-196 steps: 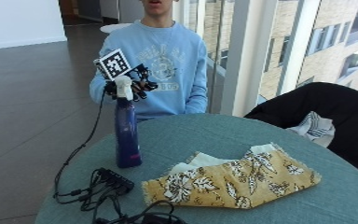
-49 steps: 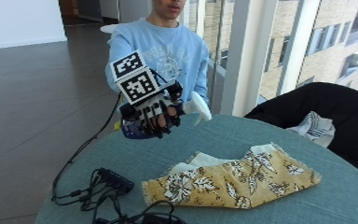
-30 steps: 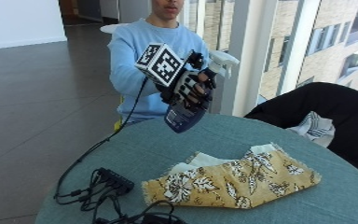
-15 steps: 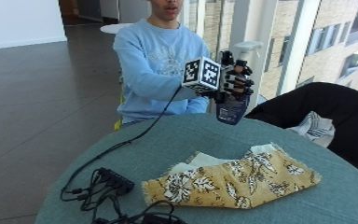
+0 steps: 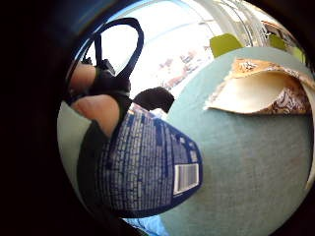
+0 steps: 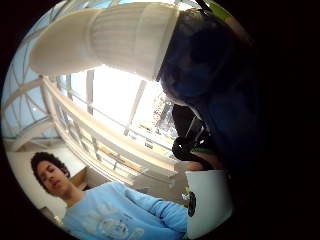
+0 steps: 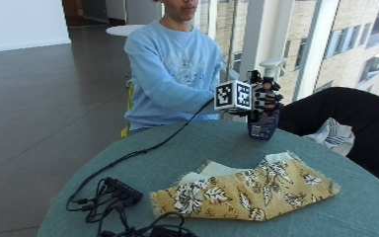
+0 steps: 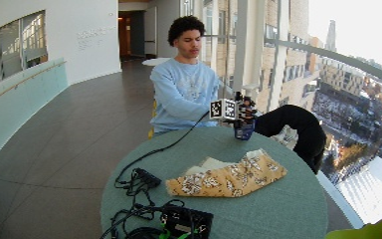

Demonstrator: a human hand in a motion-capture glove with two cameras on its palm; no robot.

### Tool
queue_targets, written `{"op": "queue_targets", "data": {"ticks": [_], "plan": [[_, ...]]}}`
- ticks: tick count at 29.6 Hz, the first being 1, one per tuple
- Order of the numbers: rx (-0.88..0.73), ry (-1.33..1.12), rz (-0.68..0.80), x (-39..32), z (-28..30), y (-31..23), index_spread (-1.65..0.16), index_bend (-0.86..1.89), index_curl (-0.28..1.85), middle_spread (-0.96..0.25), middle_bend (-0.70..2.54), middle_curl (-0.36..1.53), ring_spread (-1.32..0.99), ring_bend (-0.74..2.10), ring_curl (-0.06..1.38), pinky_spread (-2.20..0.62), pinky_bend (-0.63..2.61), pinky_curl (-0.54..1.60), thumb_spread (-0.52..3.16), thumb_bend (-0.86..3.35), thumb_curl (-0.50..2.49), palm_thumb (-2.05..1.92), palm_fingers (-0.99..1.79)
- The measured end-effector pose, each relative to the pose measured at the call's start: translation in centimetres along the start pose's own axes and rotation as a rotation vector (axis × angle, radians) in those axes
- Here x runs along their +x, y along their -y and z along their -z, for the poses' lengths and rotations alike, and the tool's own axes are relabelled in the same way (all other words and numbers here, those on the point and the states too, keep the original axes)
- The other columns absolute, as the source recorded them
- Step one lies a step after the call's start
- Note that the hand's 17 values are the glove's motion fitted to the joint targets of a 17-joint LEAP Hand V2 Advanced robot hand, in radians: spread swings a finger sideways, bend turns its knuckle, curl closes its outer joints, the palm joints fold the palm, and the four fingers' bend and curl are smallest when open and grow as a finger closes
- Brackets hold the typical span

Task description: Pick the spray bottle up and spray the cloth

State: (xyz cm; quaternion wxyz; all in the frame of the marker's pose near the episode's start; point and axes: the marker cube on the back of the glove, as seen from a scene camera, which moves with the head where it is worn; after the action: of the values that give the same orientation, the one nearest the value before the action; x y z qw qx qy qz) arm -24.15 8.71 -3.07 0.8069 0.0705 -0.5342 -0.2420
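Observation:
A dark blue spray bottle [image 7: 263, 129] with a white spray head [image 7: 272, 63] is held roughly upright over the far side of the round teal table [image 7: 176, 148]. My gloved right hand [image 7: 266, 98] grips it around the neck, fingers curled round it. The yellow floral cloth [image 7: 248, 190] lies crumpled on the table, in front of the bottle and apart from it. In the little finger side palm view the bottle's label [image 5: 147, 167] fills the middle, with the cloth [image 5: 261, 91] beyond it. The thumb side palm view shows the spray head [image 6: 110, 35] close up.
Black cables and a power strip [image 7: 120, 190] lie on the table's left front. A black box [image 8: 184, 221] sits at the near edge. A chair with a dark jacket [image 7: 347, 113] stands at the right, and windows run behind.
The hand lifted the bottle from the table's left side and carried it right across the table. In the last half second it moved a little further right and down.

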Motion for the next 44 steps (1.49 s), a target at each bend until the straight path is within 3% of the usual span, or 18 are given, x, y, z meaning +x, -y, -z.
{"op": "queue_targets", "data": {"ticks": [15, 23, 33, 39, 44], "plan": [[-0.050, 0.010, -0.033, 0.6, -0.7, -0.6, -0.31, 0.07, 0.22, -0.11, 0.23, 0.47, -0.03, 0.43, 0.37, 0.15, 0.31, 0.38, 0.80, -0.04, 0.66, 0.89, 0.90], [-0.073, -0.051, -0.021, 0.6, 2.7, -1.7, -0.34, 0.13, 0.21, -0.11, 0.24, 0.47, -0.04, 0.41, 0.37, 0.18, 0.31, 0.38, 0.94, -0.04, 0.59, 0.79, 0.77], [-0.135, -0.354, -0.038, 1.3, 10.8, -4.6, -0.33, 0.17, 0.26, -0.10, 0.24, 0.46, -0.05, 0.34, 0.35, 0.19, 0.22, 0.35, 1.02, -0.03, 0.54, 0.76, 0.86], [-0.199, -0.704, -0.033, 2.9, 17.0, -8.7, -0.31, 0.18, 0.30, -0.10, 0.29, 0.47, -0.05, 0.28, 0.34, 0.20, 0.15, 0.32, 1.05, -0.02, 0.51, 0.74, 0.89], [-0.202, -0.831, -0.081, 3.9, 22.0, -12.5, -0.31, 0.18, 0.32, -0.10, 0.30, 0.46, -0.04, 0.26, 0.34, 0.21, 0.15, 0.31, 1.07, -0.02, 0.50, 0.76, 0.89]]}}
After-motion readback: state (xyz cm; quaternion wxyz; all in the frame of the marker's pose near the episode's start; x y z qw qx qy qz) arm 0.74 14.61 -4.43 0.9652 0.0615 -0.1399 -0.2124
